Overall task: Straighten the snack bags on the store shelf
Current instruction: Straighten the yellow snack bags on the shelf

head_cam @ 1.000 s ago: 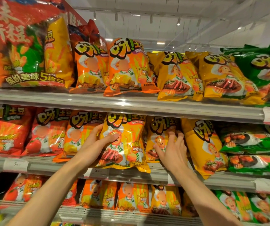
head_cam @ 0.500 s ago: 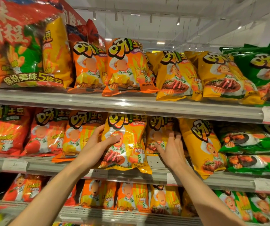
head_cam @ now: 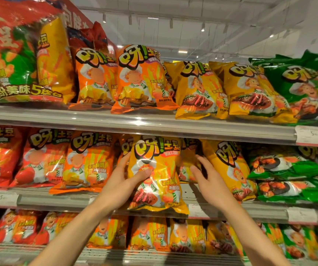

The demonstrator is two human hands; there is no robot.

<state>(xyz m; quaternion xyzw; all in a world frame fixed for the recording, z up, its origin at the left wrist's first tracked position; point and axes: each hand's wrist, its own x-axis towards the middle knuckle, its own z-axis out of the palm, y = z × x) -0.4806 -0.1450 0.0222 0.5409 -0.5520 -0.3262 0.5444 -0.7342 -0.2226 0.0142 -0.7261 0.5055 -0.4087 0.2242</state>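
Note:
On the middle shelf (head_cam: 58, 200) my left hand (head_cam: 123, 181) grips a yellow snack bag (head_cam: 158, 181) by its left edge, thumb across the front. The bag stands upright and its bottom hangs over the shelf lip. My right hand (head_cam: 206, 179) is just right of it, fingers straight and reaching into the gap toward a second yellow bag (head_cam: 187, 166) set further back; it grips nothing. A tilted yellow bag (head_cam: 229, 166) leans to the right of that hand.
Orange and red bags (head_cam: 89, 162) fill the middle shelf's left; green bags (head_cam: 288, 169) lie stacked at its right. The top shelf (head_cam: 154, 121) carries orange, yellow and green bags. Several more bags (head_cam: 150, 235) line the shelf below. Price tags hang along the rails.
My left hand has shifted the front yellow bag rightward and more upright. My right hand has come off the rear yellow bag and drawn back a little.

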